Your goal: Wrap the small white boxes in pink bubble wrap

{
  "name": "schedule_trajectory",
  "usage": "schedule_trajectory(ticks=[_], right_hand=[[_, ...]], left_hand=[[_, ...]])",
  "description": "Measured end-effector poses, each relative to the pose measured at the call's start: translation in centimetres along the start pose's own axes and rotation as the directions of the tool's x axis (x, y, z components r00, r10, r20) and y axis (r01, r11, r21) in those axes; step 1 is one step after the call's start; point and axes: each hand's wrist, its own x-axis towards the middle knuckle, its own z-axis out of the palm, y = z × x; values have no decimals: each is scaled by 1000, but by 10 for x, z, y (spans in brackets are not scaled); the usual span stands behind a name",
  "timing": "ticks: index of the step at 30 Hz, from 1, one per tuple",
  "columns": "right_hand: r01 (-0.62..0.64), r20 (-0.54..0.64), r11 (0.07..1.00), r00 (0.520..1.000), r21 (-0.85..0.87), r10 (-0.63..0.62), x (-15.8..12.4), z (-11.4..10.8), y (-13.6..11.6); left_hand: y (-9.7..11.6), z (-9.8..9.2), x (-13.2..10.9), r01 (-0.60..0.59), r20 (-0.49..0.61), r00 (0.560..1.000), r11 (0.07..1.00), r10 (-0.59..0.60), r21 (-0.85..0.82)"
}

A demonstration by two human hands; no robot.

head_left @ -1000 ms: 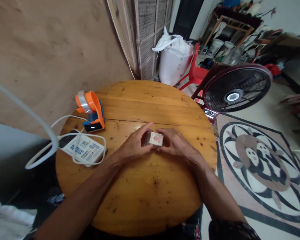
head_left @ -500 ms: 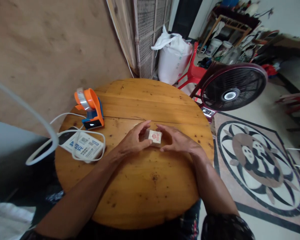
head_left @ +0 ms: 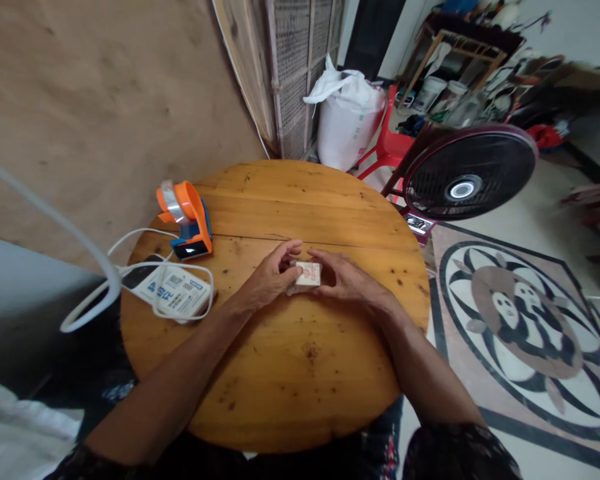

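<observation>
A small white box with red print on top [head_left: 309, 274] is between my hands over the middle of the round wooden table [head_left: 290, 373]. Some clear wrapping seems to show at its left end. My left hand [head_left: 278, 268] grips that end, its thumb on the top edge and its fingers curled behind. From the other side, my right hand [head_left: 344, 277] curves round the right end, thumb at the near corner and fingertips at the far one. The undersides of the fingers are hidden.
At the table's left stand an orange and blue tape dispenser [head_left: 193, 220] and a white labelled box [head_left: 180, 293] with a looped white cable [head_left: 213, 287] over it. Beyond the right edge is a fan [head_left: 473, 173]. A white sack [head_left: 350, 120] and red chair [head_left: 390, 143] stand behind.
My right hand has closed in from the right onto the small box. My left thumb has moved further onto its top. The whole view has shifted slightly.
</observation>
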Motion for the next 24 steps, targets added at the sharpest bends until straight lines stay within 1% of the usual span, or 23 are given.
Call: schedule_trajectory(ticks=[2, 4, 5, 6, 7, 8, 9, 11, 12, 14, 18, 24], right_hand=[[1, 34, 998, 999, 68, -3, -4, -7, 1], [-3, 41, 977, 999, 214, -6, -7, -14, 4], [-4, 3, 952, 1000, 305, 3, -7, -16, 6], [-1, -69, 920, 997, 392, 31, -6, -16, 9], [5, -163, 883, 983, 470, 81, -3, -15, 14], [17, -275, 848, 949, 531, 153, 1, -12, 18], [16, -374, 818, 895, 575, 245, 7, -6, 24], [-12, -476, 772, 781, 635, 404, 19, 6, 34], [-9, -505, 761, 743, 649, 439, 24, 13, 39], [7, -531, 750, 711, 661, 461, 30, 22, 45], [10, -550, 770, 705, 638, 447, 30, 26, 47], [51, -557, 784, 732, 619, 392, 27, 27, 49]], left_hand=[[0, 1, -1, 5, -15, 1000, 1000, -5, 7], [-3, 1, -1, -2, -34, 999, 1000, 2, 2], [-6, 2, -1, -12, -46, 999, 1000, 12, -14], [-10, 2, 0, -25, -65, 998, 999, 22, -37], [-13, 2, 1, -39, -91, 995, 997, 33, -66], [-17, 2, 2, -51, -125, 991, 994, 39, -93], [-20, 2, 3, -61, -163, 986, 992, 43, -108], [-24, 3, 4, -84, -227, 972, 991, 58, -107], [-24, 3, 5, -94, -250, 966, 991, 67, -95], [-24, 3, 4, -108, -277, 957, 992, 85, -70], [-23, 3, 3, -117, -304, 948, 992, 96, -53], [-24, 1, 7, -150, -340, 935, 983, 104, -110]])
